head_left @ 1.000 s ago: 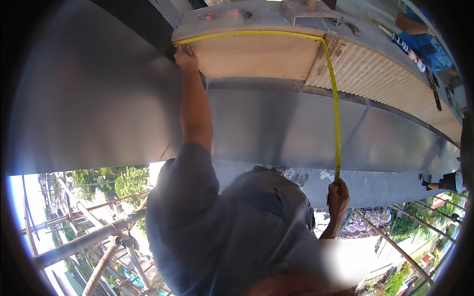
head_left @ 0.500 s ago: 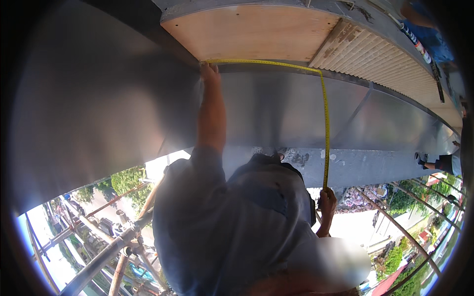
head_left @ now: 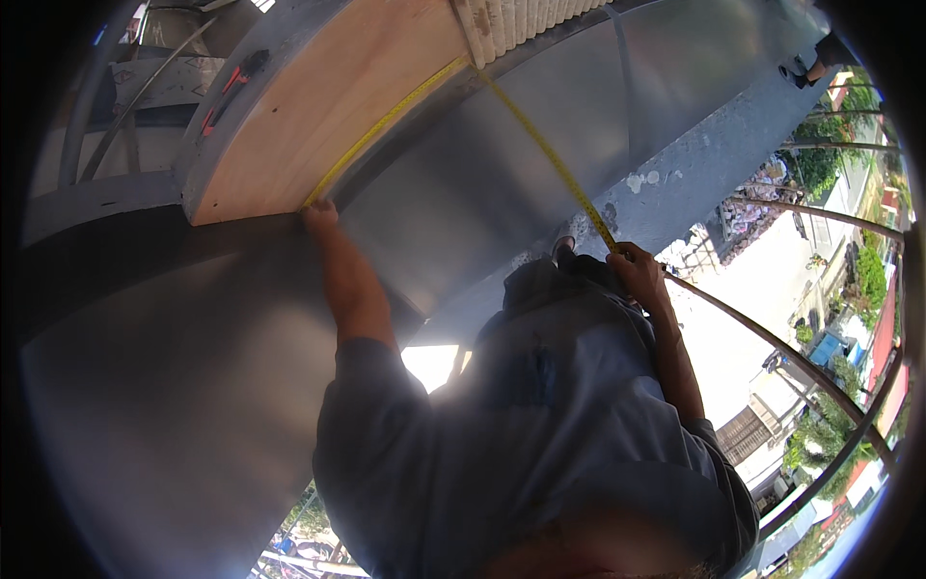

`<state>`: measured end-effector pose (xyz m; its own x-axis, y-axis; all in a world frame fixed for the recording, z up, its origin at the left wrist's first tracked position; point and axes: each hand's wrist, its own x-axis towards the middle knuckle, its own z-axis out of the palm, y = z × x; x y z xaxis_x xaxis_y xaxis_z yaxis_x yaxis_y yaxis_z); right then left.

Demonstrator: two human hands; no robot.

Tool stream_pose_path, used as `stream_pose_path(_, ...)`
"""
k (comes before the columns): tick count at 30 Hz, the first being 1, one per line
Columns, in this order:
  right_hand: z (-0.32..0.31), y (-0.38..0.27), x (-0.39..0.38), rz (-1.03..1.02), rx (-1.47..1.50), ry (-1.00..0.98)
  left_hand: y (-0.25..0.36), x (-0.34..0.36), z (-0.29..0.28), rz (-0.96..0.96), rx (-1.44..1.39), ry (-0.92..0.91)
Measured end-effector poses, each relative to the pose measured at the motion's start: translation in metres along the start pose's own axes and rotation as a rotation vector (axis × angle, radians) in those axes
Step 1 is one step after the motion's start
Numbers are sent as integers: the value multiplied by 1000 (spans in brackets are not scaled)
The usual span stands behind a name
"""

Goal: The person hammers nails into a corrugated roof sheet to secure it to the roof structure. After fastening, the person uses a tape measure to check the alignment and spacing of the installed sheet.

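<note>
A yellow tape measure blade (head_left: 540, 141) runs along the lower edge of a pale plywood panel (head_left: 328, 106). At the panel's far end it bends sharply and comes back toward my body. My left hand (head_left: 321, 216) is closed on the blade's end, at the panel's near lower corner; its fingertips are partly hidden. My right hand (head_left: 639, 272) is wrapped round the tape measure's case at the other end, beside my right hip. The case is mostly covered by my fingers.
Grey sheet metal (head_left: 434, 183) lines the wall below the panel, with ribbed boarding (head_left: 521, 21) beyond it. A red-handled tool (head_left: 231, 85) lies on the ledge. Scaffold poles (head_left: 772, 328) border a steep drop. Another person's foot (head_left: 796, 73) shows at far right.
The view has turned, bringing the ledge and red-handled tool into sight at left. My left hand stays at the panel corner. My right hand still grips the case and now shows more fully.
</note>
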<state>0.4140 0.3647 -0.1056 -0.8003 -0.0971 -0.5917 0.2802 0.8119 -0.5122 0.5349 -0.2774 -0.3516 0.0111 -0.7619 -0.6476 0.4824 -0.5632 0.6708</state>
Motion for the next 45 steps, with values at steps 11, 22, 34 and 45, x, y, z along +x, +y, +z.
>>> stream_pose_path(11,27,26,45,9,196,-81,2,18,16,-75,20,90)
stream_pose_path(22,21,51,45,-84,117,10,1,41,3,46,267,-53)
stream_pose_path(34,40,30,52,-137,-14,68,-1,26,13,-2,384,-22)
stream_pose_path(45,35,23,30,-74,11,41,0,21,17,-10,434,-18)
